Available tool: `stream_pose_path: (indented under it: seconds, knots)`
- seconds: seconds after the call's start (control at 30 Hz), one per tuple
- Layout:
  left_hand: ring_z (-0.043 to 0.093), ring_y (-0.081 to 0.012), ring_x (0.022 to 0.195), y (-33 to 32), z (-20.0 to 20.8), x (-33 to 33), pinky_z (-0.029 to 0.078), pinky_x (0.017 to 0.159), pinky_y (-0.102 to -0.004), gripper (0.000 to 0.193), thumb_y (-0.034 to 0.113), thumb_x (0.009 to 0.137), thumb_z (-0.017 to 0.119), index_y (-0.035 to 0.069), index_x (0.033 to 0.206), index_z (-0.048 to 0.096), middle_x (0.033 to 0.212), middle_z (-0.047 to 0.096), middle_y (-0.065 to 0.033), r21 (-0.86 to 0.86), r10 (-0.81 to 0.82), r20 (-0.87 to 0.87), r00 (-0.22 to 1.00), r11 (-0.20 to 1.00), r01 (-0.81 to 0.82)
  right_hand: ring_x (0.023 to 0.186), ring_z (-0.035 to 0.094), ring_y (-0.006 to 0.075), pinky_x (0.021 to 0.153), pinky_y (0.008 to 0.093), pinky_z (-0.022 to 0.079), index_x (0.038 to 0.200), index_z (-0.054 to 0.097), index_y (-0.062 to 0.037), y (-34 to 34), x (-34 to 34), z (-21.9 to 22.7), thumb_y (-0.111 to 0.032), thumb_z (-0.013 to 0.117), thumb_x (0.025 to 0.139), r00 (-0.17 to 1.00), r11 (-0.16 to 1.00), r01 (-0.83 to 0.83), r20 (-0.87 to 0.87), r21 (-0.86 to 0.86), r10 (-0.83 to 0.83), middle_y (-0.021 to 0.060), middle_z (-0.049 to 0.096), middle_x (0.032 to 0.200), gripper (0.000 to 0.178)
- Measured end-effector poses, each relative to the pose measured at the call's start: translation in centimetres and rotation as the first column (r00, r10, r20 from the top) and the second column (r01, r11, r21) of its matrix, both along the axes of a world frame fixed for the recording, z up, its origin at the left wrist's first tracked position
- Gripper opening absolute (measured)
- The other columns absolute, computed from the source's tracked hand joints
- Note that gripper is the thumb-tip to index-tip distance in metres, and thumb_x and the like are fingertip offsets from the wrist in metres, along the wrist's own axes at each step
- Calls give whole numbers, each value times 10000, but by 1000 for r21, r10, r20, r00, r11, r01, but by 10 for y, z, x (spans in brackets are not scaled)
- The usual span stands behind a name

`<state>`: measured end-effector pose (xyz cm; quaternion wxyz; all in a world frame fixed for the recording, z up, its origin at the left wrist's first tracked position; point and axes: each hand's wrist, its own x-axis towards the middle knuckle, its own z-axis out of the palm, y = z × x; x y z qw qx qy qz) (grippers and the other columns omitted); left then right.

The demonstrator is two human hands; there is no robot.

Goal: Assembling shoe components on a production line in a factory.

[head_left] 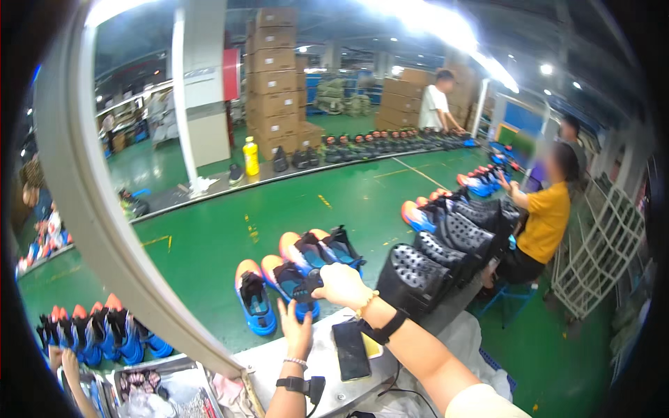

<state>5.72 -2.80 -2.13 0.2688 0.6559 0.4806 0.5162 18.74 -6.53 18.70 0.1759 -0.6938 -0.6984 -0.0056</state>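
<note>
Right hand (341,284): pinching dark material (305,287) over shoe (277,272).
Left hand (297,331): by shoe's rear; grip unclear.
Shoe progress: apparently mid-handling; remainder undeterminable.

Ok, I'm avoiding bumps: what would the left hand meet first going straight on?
Probably the orange-and-blue sneaker second from left in the central group, ahead of the left hand; depth is unclear.

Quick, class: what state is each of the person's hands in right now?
Left hand: open, at the heel of an orange-and-blue shoe.
Right hand: closed on a black piece at that shoe.
</note>
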Motion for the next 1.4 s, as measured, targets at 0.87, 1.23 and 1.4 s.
stream_pose_path:
  seconds: [0.87,1.23,1.4]
  knots:
    - [572,-432,1122,15,11,-24,495,911,-459,485,99,762,732,93,1210,546,1513,352,-222,-59,13,-87,996,998,-18,783,690,362,709,435,566,831,701,13,125,-60,-123,-219,718,764,997,996,-43,57,-80,48,217,689,824,242]
    - [559,-423,1111,13,20,-24,476,908,-458,411,152,712,796,71,1045,570,1488,380,-227,-82,-3,-10,1000,997,3,768,689,383,683,476,564,922,661,-33,156,-56,-147,-110,624,789,968,968,-252,17,10,252,227,687,845,158]
    - [445,-413,1293,22,19,-20,396,1038,-437,445,107,748,770,8,1109,530,1508,335,-238,99,90,-20,996,991,-88,806,674,405,706,459,554,936,682,0,117,-55,-104,-278,652,825,956,951,-274,-150,-146,253,260,671,842,301]
